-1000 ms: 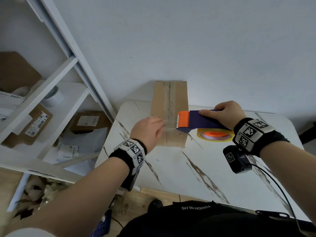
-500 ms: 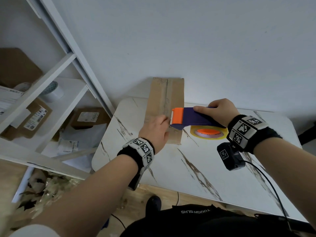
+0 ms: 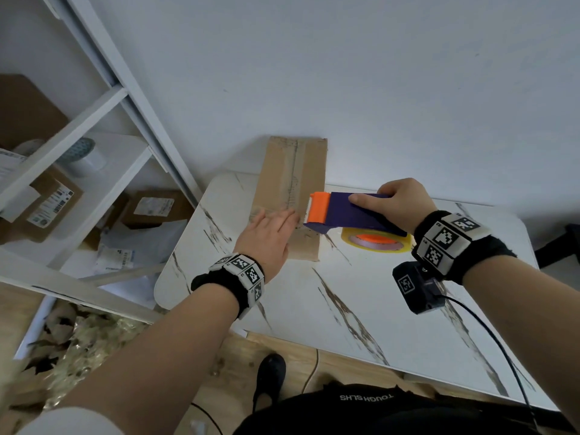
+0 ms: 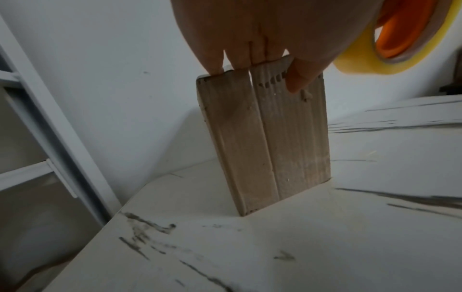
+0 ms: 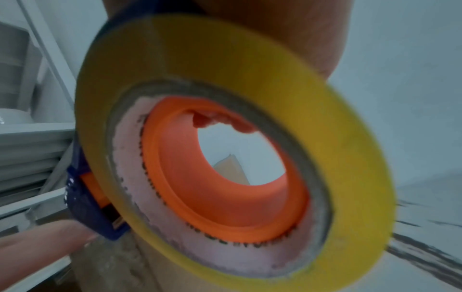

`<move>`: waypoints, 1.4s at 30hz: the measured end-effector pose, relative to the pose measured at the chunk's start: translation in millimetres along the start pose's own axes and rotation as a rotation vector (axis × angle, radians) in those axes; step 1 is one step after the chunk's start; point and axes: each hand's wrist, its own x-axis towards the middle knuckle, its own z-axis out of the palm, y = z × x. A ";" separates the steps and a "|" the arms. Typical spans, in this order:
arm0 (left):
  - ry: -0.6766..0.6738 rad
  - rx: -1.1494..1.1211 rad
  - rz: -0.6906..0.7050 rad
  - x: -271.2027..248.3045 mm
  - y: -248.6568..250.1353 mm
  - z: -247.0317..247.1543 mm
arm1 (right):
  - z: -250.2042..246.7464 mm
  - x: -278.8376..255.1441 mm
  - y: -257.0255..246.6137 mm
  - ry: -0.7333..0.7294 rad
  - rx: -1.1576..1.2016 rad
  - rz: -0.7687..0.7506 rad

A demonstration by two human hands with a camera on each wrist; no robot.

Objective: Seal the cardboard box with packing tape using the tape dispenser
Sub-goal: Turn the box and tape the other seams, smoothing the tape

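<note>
Cardboard box (image 3: 292, 196): on the marble table (image 3: 361, 309) against the wall. Left hand (image 3: 266, 237), fingers straight, lies flat on its top by the seam. Right hand (image 3: 398, 204), fingers clamped, grips the tape dispenser (image 3: 342, 211) at the near end. Sealing apparently just beginning; most of the seam remains.

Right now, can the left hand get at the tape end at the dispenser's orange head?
Probably yes. The left hand lies flat on the cardboard box, fingertips right beside the tape dispenser's orange head, nothing between them. The tape end itself is too small to make out.
</note>
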 end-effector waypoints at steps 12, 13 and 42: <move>0.064 -0.080 -0.151 8.6 23.4 -5.7 | -16.0 -6.5 37.2 0.006 -0.126 0.062; 0.079 -0.082 -0.200 12.7 29.6 -8.0 | -14.6 -4.6 37.5 0.008 -0.131 0.060; 0.134 0.020 -0.485 47.0 66.3 2.5 | 38.4 1.9 69.4 0.035 -0.481 0.237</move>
